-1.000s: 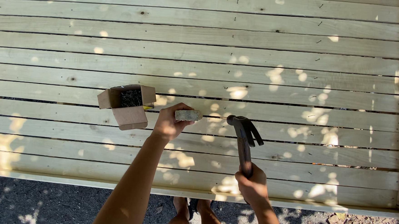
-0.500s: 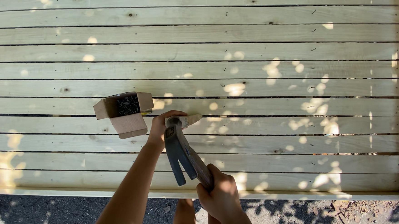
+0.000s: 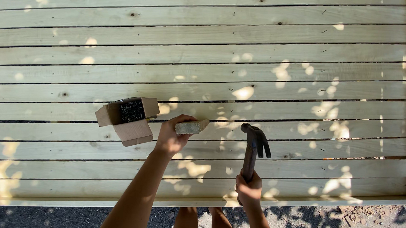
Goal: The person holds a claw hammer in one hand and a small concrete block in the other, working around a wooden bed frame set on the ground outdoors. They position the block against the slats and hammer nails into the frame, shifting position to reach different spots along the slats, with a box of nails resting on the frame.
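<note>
**Fingers close to the hammer's path**

Your left hand (image 3: 171, 138) has its fingers wrapped around a small wood block (image 3: 191, 126), pressing it onto the pale deck boards (image 3: 285, 53) just right of the open cardboard box of nails (image 3: 129, 117). Your right hand (image 3: 249, 189) is closed tight around the lower handle of the claw hammer (image 3: 253, 142), whose head hangs just beside the block's right end, raised off the boards.

The main risk is a strike that lands short or glances off. The block is small and your fingertips sit close to where the head would come down, so a slightly off blow could catch a finger or thumb. Dappled sunlight breaks up the surface here, which may make the block's edge harder to judge.

The block could also skid or tip under a hit if your grip is loose, since it lies over a gap between two boards. The nail box stands near your left wrist; a jolt or a sweep of the forearm could knock it over and scatter nails through the gaps.
</note>
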